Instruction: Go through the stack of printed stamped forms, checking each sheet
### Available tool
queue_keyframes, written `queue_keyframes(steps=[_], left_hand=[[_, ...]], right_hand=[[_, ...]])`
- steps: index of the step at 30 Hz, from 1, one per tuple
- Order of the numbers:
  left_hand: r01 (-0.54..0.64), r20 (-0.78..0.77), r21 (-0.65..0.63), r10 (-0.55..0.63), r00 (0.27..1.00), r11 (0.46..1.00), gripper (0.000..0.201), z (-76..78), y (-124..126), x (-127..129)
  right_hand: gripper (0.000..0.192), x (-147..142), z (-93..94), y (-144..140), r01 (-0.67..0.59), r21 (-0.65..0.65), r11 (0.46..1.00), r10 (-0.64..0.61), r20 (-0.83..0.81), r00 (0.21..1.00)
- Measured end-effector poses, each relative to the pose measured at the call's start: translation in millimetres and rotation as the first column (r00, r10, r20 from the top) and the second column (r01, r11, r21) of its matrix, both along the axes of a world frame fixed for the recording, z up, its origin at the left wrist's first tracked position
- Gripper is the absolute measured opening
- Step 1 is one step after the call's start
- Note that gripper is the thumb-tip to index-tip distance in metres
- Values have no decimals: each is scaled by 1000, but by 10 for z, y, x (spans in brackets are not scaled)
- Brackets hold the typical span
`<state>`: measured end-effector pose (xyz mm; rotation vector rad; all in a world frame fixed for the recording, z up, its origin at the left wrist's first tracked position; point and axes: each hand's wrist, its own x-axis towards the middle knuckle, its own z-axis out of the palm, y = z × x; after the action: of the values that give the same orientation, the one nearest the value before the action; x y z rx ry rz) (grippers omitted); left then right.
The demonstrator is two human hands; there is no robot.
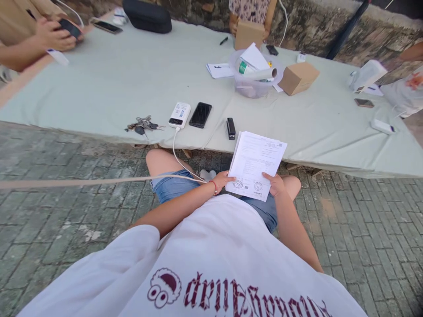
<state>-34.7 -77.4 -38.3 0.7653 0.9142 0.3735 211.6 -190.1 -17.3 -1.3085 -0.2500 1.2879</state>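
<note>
A small stack of printed papers point(256, 163) with round stamps near its lower edge is held over my lap, its far end reaching the table's edge. My left hand point(223, 179) grips the lower left side, thumb on top and the other fingers mostly hidden. On the lower right side, my right hand point(273, 182) pinches the sheets the same way. Just beyond the papers a black stapler point(230, 128) lies on the table. A black phone point(200, 115) and a white power bank point(179, 115) with a white cable rest left of the stapler.
Keys point(144, 126) lie near the front edge of the covered table point(132, 83). Farther back stand a plastic basin point(253, 88) of papers and rolls, a cardboard box point(299, 78) and a black case point(147, 16). Other people sit around the table; one's hands point(56, 35) hold a phone.
</note>
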Motion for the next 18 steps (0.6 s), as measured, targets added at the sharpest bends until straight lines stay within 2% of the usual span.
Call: queue_keyframes(steps=[3,5,8,11,15,18], left_hand=[[-16,-17,201,20,1000,979,38,119,155,177],[-56,29,286,50,998,957,43,260,326,346],[-147,201,387,72,977,910,54,542,669,607],[-212,328,509,40,944,834,62,842,1046,777],[-207,364,642,-56,930,739,63,1131,1444,789],[-184,351,706,-112,930,683,70,1211,1613,677]], right_hand=[[58,104,98,-41,61,37,997,-65,114,991],[60,181,193,9,67,86,994,-83,190,978],[60,281,395,230,50,181,982,-109,329,938],[59,353,640,564,15,302,953,-164,475,865],[59,417,898,973,-63,435,898,-217,563,797],[64,468,958,1137,-146,440,886,-165,594,787]])
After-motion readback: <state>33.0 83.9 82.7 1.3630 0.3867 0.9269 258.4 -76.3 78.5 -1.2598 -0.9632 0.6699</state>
